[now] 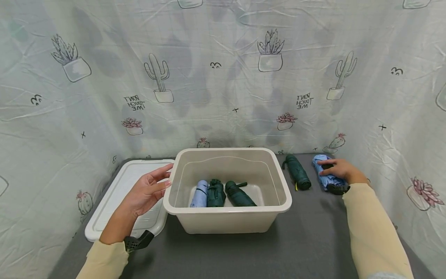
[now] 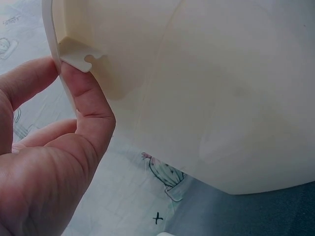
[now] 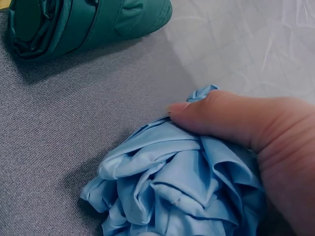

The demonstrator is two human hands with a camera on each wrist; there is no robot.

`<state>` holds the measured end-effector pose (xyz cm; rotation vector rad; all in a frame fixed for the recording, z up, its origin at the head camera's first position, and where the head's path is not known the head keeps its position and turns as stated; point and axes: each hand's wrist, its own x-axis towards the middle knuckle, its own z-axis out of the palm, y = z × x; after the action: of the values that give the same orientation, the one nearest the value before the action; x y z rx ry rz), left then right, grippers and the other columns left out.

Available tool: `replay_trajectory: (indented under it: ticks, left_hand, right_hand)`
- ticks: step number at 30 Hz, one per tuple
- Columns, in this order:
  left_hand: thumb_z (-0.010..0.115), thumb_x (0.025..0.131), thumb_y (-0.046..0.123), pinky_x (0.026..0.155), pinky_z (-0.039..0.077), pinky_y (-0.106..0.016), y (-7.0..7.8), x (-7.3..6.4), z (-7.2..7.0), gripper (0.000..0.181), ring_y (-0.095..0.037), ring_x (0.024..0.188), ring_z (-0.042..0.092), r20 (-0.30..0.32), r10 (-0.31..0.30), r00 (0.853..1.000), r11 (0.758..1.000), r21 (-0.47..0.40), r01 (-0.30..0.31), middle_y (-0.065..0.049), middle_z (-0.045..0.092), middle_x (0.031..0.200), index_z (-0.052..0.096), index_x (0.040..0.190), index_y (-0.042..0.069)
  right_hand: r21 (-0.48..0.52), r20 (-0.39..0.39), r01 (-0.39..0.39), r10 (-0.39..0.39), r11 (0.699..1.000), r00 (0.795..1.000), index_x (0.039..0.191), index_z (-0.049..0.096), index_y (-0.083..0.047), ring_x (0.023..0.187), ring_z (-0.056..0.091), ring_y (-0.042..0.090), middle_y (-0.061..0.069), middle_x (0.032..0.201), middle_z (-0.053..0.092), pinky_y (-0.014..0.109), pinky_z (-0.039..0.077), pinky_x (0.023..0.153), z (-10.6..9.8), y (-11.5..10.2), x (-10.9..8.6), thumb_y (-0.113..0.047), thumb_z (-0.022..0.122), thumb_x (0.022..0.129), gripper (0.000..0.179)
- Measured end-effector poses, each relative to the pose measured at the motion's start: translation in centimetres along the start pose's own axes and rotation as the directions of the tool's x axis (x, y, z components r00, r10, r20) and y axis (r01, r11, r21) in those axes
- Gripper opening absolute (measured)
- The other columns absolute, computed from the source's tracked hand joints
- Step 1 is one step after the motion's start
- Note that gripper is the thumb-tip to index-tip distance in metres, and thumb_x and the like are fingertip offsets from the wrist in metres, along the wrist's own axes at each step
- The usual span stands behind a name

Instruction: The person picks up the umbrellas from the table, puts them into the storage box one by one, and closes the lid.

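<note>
My left hand [image 1: 150,190] pinches the left rim of a beige plastic bin [image 1: 228,221]; in the left wrist view its fingertips lie on both sides of the lip [image 2: 53,29]. Inside the bin lie a light blue folded umbrella [image 1: 199,193] and two dark green folded umbrellas [image 1: 216,193], side by side. Over at the right, my right hand [image 1: 343,171] grips a loosely bundled blue folded umbrella [image 3: 172,182] from above, thumb along one side, the other fingers mostly hidden. Left of it, another dark green folded umbrella [image 1: 297,172] lies on the table.
A white lid [image 1: 118,205] lies flat on the grey table [image 1: 230,255], left of the bin and partly behind my left hand. Just behind the table hangs a cactus-print curtain [image 1: 223,89], which also closes in both sides.
</note>
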<state>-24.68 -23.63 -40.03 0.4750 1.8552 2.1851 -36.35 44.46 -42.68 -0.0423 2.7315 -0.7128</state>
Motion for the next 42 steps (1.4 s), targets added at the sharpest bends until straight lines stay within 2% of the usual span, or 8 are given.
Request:
replay_trajectory:
  ticks: [17,28,42]
  left_hand:
    - [0.057,0.102,-0.003,0.096,0.059,-0.037,0.1,0.1,0.1,0.066,-0.017,0.113,0.07,-0.01,-0.009,1.0,1.0,-0.013,0.009,-0.007,0.058,0.128,0.027,0.16,-0.001]
    - [0.057,0.102,-0.002,0.095,0.059,-0.035,0.1,0.0,0.3,0.066,-0.016,0.112,0.07,-0.021,-0.013,1.0,1.0,-0.026,0.013,-0.006,0.059,0.126,0.027,0.16,-0.001]
    - [0.058,0.101,-0.001,0.095,0.06,-0.034,0.4,0.0,0.3,0.068,-0.016,0.112,0.069,-0.019,-0.021,1.0,1.0,-0.004,0.021,-0.007,0.058,0.127,0.025,0.161,-0.001]
  right_hand:
    - [0.0,0.02,-0.014,0.014,1.0,1.0,0.147,0.053,-0.007,0.143,0.011,0.067,0.045,0.157,0.014,0.079,0.017,0.114,0.1,-0.3,0.4,-0.034,0.078,0.087,0.07]
    - [0.013,-0.004,-0.036,0.036,0.999,0.999,0.147,0.055,-0.009,0.144,0.015,0.064,0.041,0.159,0.019,0.075,0.021,0.116,0.6,-0.7,0.6,-0.032,0.08,0.085,0.07]
    - [0.115,0.002,-0.085,0.085,0.99,0.996,0.148,0.053,-0.009,0.146,0.005,0.064,0.042,0.16,0.006,0.076,0.015,0.117,1.2,-0.3,1.1,-0.029,0.083,0.082,0.075]
